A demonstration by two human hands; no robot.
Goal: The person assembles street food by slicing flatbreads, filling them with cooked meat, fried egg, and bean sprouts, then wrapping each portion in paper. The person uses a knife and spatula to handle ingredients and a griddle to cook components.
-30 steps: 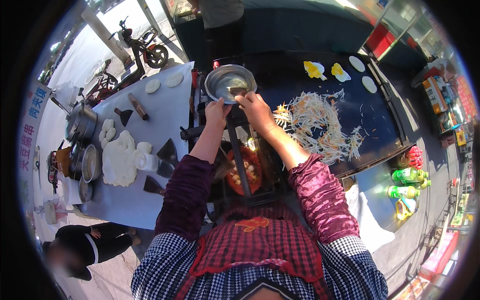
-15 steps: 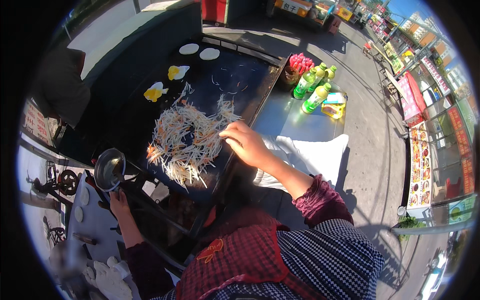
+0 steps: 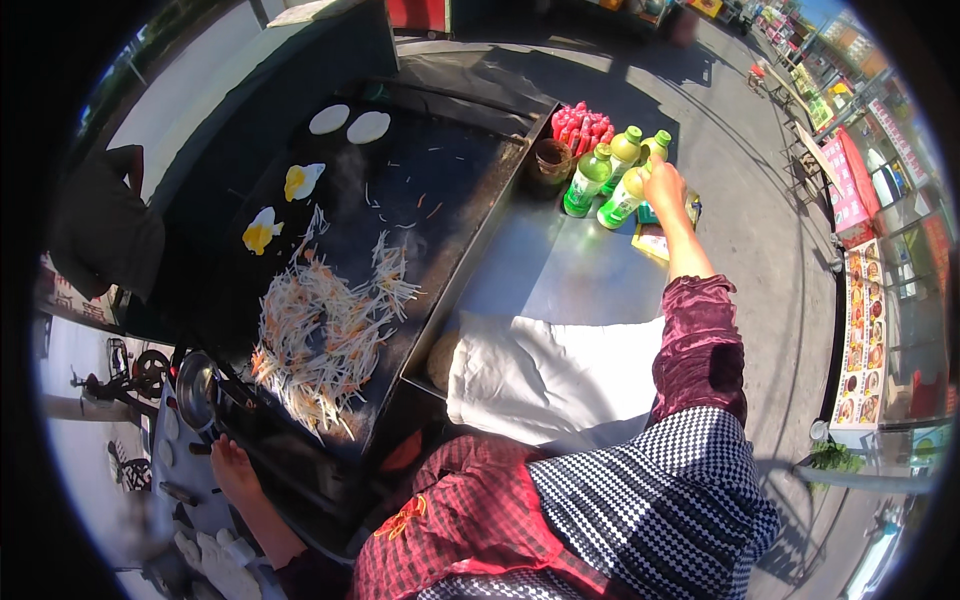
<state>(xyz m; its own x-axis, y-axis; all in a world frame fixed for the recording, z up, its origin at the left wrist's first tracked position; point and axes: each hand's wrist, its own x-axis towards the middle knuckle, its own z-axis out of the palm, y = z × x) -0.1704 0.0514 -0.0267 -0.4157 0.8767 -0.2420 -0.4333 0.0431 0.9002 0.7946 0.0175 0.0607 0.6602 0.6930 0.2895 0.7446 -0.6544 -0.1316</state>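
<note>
My right hand (image 3: 664, 188) is at the far right, its fingers closed round the top of a green-and-yellow plastic bottle (image 3: 617, 207) that stands on the metal side shelf. Several similar bottles stand close beside it. At the lower left, my left hand (image 3: 236, 470) has its fingers stretched out and seems to hold nothing. Just beyond it sits a round metal pan (image 3: 198, 390), with a dark handle (image 3: 199, 449) near my fingertips. On the black griddle (image 3: 440, 160) lies a loose ring of pale shreds with orange bits (image 3: 310, 345). Two eggs (image 3: 262, 231) with broken yolks lie behind it.
Two white dough rounds (image 3: 368, 127) lie at the griddle's far end. Red-pink packets (image 3: 581, 127) and a brown jar (image 3: 552, 160) stand by the bottles. A white cloth (image 3: 545, 375) covers the shelf's near part. A dark windscreen (image 3: 290, 80) borders the griddle's left side.
My right hand has left the shreds and moved right to the bottle. My left hand has come off the pan's handle and opened. The view has shifted to the right.
</note>
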